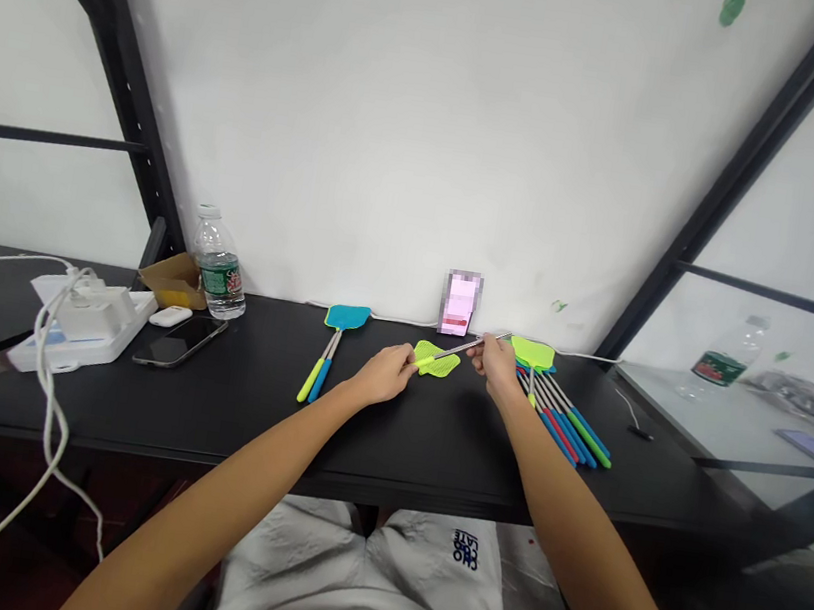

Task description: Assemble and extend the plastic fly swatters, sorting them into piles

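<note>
My left hand (pixel 383 374) grips the lime-green handle (pixel 427 360) of a thin silver metal rod (pixel 459 349); my right hand (pixel 496 363) pinches the rod, above a lime-green perforated plastic paddle (pixel 445 366) on the black bench (pixel 387 444). If my right pinch loosens, rod could knock the upright pink-screened phone (pixel 460 302).

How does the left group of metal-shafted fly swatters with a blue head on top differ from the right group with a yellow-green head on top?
The left group shows two handles, while the right group shows more. The left group's handles are yellow-green and blue; the right group's also include red and green. Both groups lie on the black table, heads toward the white wall.
</note>
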Available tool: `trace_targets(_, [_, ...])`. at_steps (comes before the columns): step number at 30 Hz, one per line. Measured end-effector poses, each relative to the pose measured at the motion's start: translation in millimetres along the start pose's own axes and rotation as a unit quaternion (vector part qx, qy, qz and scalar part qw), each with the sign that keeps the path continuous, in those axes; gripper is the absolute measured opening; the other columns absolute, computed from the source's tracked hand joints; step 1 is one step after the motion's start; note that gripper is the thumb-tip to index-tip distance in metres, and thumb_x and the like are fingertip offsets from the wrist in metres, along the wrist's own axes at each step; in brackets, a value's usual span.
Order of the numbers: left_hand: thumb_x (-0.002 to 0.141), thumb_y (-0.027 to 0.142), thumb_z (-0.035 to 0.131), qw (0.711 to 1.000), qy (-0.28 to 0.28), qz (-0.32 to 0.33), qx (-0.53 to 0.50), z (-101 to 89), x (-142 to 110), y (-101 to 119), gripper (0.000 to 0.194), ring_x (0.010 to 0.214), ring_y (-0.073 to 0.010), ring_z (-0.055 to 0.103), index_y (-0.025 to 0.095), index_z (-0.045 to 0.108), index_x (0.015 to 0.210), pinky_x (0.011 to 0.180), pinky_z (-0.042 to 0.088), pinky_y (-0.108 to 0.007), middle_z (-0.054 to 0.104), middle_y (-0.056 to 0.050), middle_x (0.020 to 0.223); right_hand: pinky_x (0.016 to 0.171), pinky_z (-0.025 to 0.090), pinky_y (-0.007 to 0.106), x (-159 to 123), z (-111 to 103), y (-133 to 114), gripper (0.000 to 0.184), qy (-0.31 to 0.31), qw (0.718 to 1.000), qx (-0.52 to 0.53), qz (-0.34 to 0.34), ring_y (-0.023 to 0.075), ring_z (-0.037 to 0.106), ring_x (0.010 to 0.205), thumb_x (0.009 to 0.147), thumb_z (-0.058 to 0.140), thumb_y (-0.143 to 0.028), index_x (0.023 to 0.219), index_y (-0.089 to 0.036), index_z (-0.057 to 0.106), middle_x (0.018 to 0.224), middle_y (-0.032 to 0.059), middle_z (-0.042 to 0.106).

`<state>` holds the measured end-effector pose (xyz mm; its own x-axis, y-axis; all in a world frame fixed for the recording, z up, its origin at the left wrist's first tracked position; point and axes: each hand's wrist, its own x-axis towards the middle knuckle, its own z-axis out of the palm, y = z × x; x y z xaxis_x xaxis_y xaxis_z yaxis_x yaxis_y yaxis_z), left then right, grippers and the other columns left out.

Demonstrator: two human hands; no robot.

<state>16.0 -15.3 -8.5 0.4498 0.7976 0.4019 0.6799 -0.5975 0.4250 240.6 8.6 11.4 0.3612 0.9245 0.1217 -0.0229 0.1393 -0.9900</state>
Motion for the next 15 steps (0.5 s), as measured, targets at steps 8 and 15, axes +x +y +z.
trace_targets(8, [0.092,0.024,0.044,0.999,0.012,-0.019,-0.044,1.4,1.8,-0.1,0.010,0.082,-0.0162,0.059,0.019,0.053,0.089,0.071,0.043,-0.026,0.064,-0.004,0.087,0.032,0.020,0.018,0.3,-0.4,1.2,0.018,-0.007,1.000,0.005,-0.002,0.0059,0.036,0.033,0.088,0.043,-0.023,0.070,-0.019,0.044,0.053,0.0012,0.058])
trace_targets(15, [0.091,0.027,0.046,0.995,0.019,-0.029,-0.092,2.5,1.8,3.1,0.012,0.069,-0.0142,0.056,0.019,0.054,0.088,0.063,0.038,-0.025,0.062,-0.001,0.075,0.032,0.023,0.019,-3.0,2.8,3.0,0.019,-0.046,0.998,0.022,-0.028,0.0068,0.038,0.034,0.087,0.050,-0.028,0.070,-0.018,0.047,0.054,0.0029,0.060])
